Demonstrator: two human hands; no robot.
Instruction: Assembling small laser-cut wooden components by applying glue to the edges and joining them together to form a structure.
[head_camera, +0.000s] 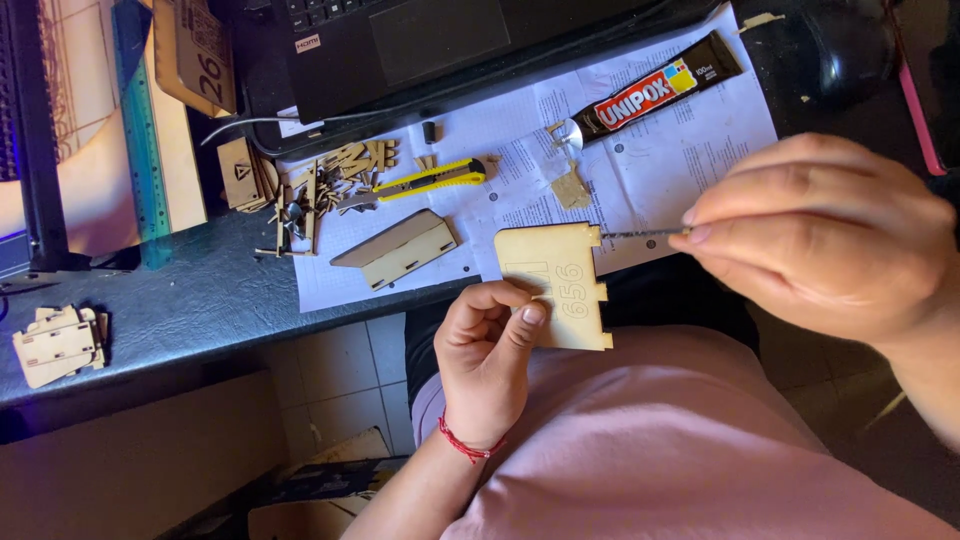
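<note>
Right hand (830, 235), perhaps file (640, 234), against panel (560, 285)

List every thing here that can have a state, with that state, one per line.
Left hand: gripping the wooden panel.
Right hand: pinching a thin file.
Wooden panel: held upright over the lap, notched edge to the file.
Thin file: tip at the panel's upper notch.
Glue tube: lying on the paper sheet.
Utility knife: lying flat; blade not visible.
Laptop: open.

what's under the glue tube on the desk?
The glue tube lies on white printed paper sheets spread over the dark desk. Whatever sits beneath the paper is covered.
</note>
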